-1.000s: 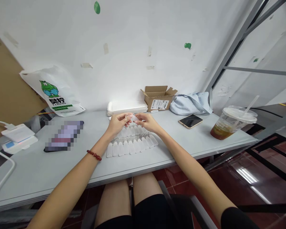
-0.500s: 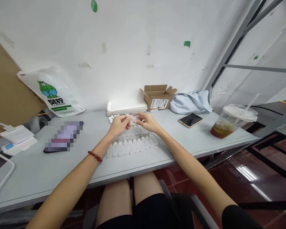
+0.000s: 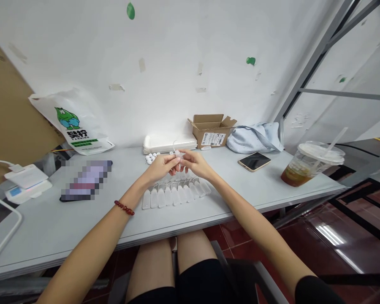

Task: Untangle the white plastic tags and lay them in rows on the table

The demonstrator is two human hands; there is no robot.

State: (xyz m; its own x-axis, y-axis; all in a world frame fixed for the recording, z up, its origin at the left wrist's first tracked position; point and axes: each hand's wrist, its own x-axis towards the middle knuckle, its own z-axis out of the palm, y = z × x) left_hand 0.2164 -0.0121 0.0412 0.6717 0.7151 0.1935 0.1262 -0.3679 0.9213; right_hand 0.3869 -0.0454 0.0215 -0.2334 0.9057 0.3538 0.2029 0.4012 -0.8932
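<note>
My left hand point(image 3: 161, 166) and my right hand point(image 3: 196, 164) meet over the table, fingers closed around one small translucent bottle point(image 3: 177, 153). A thin, pale loop or strap rises from its top, and much of it is hidden by my fingers. Below my hands lies a row of similar translucent bottles point(image 3: 167, 197) with thin loops at their upper ends, side by side on the grey table point(image 3: 120, 223). More of them lie behind that row, partly covered by my hands. Just left of my left hand is a small heap of white caps point(image 3: 151, 158).
A stack of white trays point(image 3: 167, 145), an open carton point(image 3: 209, 135) and a pale blue cloth bag point(image 3: 253, 138) stand along the wall. At right are a phone point(image 3: 254, 161) and a drink cup point(image 3: 304, 166). A pixelated device point(image 3: 88, 180), plastic bag point(image 3: 72, 126) and charger point(image 3: 28, 179) sit left.
My hands have come closer together, fingers now meeting around the bottle. Its thin loop now stands up above them. The view has shifted slightly.
</note>
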